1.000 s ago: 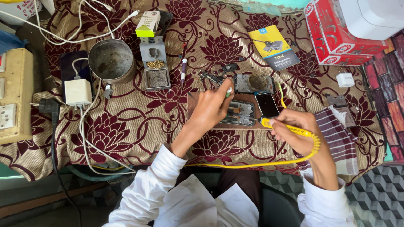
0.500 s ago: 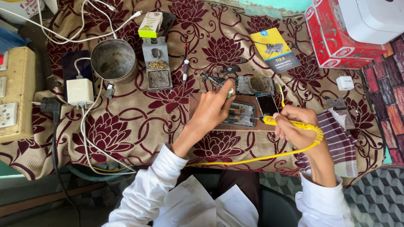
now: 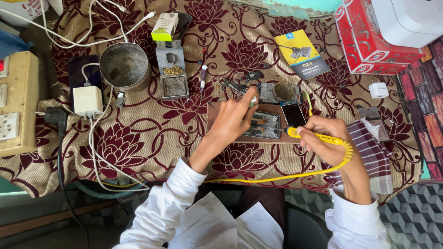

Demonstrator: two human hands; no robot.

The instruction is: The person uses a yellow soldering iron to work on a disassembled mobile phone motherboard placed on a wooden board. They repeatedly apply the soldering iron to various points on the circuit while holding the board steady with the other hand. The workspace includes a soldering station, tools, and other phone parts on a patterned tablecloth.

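Observation:
An opened phone body [image 3: 266, 123] lies on a brown wooden board [image 3: 213, 113] on the flowered cloth. My left hand [image 3: 233, 119] rests over the phone's left part and pinches a small white-and-green tool whose tip [image 3: 253, 99] sticks up above the fingers. My right hand [image 3: 323, 138] grips a yellow soldering iron [image 3: 318, 136], its thin tip pointing left at the phone's right edge. The iron's yellow cable [image 3: 277, 176] curls back under my arms. A small dark phone screen [image 3: 292, 114] lies just right of the phone body.
Behind the board sit loose phone parts [image 3: 237, 84] and a round tin [image 3: 284, 91]. A metal bowl [image 3: 124, 66], a tip-cleaner stand [image 3: 172, 74], a white charger [image 3: 87, 100] and a power strip [image 3: 14, 103] are at the left. Red boxes [image 3: 369, 41] and a striped cloth [image 3: 371, 152] lie right.
My right hand has brought the soldering iron left and slightly up, so its tip now reaches the phone's edge. My left hand has stayed on the phone.

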